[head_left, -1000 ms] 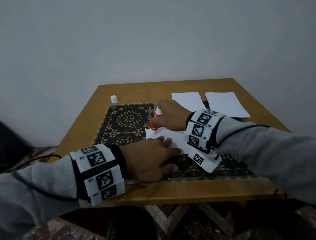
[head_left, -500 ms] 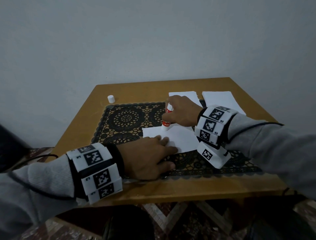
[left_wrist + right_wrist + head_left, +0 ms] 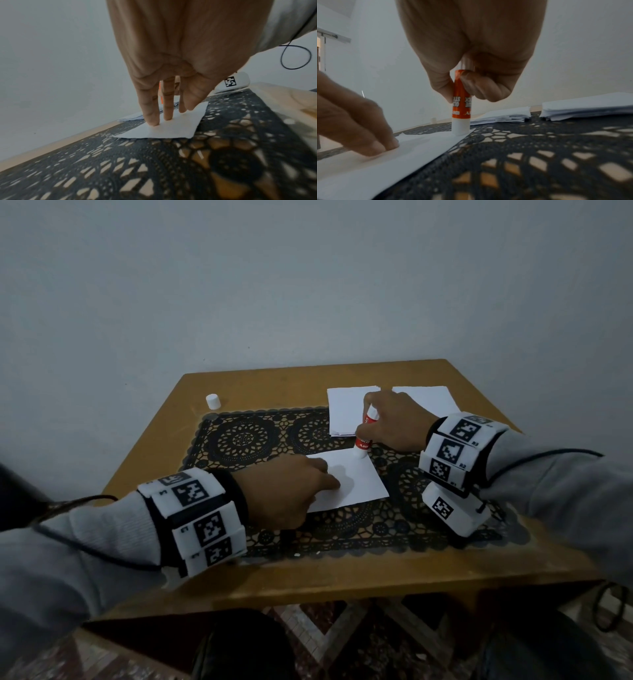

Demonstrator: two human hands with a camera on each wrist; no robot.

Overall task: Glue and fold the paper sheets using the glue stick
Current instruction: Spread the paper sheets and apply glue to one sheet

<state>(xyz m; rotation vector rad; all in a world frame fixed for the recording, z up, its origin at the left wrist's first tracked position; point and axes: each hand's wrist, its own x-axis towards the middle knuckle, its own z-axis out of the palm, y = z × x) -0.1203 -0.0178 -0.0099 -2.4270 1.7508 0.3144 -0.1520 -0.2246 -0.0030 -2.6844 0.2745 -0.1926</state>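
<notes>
**Glue stick on the far corner of my sheet**

At ten o'clock on the wooden table (image 3: 281,573) the white cap (image 3: 212,401) stands by itself, well apart from everything else, just off the far left corner of the black lace mat (image 3: 253,436).

My left hand (image 3: 287,491) lies at the middle of the mat, fingers straight and together, their tips pressing down on the single paper sheet (image 3: 356,484); nothing is gripped. The left wrist view shows the fingertips (image 3: 152,121) flat on the sheet near its left edge.

At the one o'clock corner of that sheet the glue stick (image 3: 363,440) stands nearly upright, white end down and touching the paper. My right hand (image 3: 397,422) is curled round its red barrel, thumb on one side and fingers on the other, as the right wrist view shows plainly.

Beyond the stick, at twelve to one o'clock, a stack of paper (image 3: 346,412) lies partly on the mat, and a second stack (image 3: 428,398) lies just beside it to the right, partly hidden by my right hand.
</notes>
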